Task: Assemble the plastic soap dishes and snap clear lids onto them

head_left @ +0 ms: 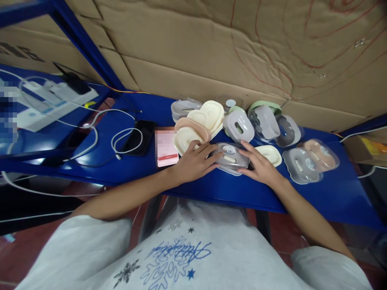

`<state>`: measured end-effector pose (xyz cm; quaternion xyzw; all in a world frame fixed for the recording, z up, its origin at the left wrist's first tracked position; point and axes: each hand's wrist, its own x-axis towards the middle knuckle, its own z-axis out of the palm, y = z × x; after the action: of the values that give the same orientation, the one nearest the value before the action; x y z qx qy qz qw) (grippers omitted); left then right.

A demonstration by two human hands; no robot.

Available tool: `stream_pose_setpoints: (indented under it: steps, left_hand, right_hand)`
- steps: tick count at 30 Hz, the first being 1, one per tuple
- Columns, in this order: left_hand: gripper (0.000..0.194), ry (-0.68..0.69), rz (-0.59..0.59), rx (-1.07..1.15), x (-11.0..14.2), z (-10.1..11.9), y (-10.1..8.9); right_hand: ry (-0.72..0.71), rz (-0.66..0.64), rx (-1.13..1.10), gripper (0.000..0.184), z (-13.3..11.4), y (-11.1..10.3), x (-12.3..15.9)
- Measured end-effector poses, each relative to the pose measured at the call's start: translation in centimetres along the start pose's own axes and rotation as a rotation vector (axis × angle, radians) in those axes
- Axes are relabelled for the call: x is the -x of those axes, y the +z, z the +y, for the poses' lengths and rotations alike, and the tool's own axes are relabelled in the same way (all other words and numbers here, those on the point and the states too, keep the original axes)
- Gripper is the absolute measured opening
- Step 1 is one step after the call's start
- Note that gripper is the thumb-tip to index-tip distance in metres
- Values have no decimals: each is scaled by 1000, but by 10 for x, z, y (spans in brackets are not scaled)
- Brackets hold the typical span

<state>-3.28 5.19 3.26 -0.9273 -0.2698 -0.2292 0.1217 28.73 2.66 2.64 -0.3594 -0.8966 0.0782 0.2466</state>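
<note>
Head camera: both hands are on a clear-topped box (240,161) at the near middle of the blue desk (329,197). The left hand (192,164) holds the left end, its fingers spread over the top and near edge; the right hand (261,167) holds the right end between thumb and fingers. The box lies roughly flat, a round sticker showing on top; whether it is resting on the desk or slightly raised, I cannot tell.

The step in hand looks like a two-handed handling of this one box, steadying or pressing it at both ends. The next move, I judge, calls for an even grip and level pressure, with the left hand kept from dragging the cream dish (184,139) right behind it. Whether that hand touches the dish is unclear.

Just right of the box, partly behind the right hand, lies a cream piece (272,155). Farther right, a grey box (292,157) and a peach box (328,159) overlap. A pale grey piece with a slot (244,121) leans behind.
</note>
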Motion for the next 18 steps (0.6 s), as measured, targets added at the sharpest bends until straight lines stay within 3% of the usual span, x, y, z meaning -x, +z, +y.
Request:
stream_pose_setpoints:
  steps: [7, 18]
  left_hand:
    - [32, 23, -3, 33, 0, -1, 1]
    - [40, -26, -72, 91, -1, -2, 2]
  right_hand:
    - [-68, -157, 146, 104, -7, -3, -5]
    - [86, -99, 245, 103, -37, 7, 0]
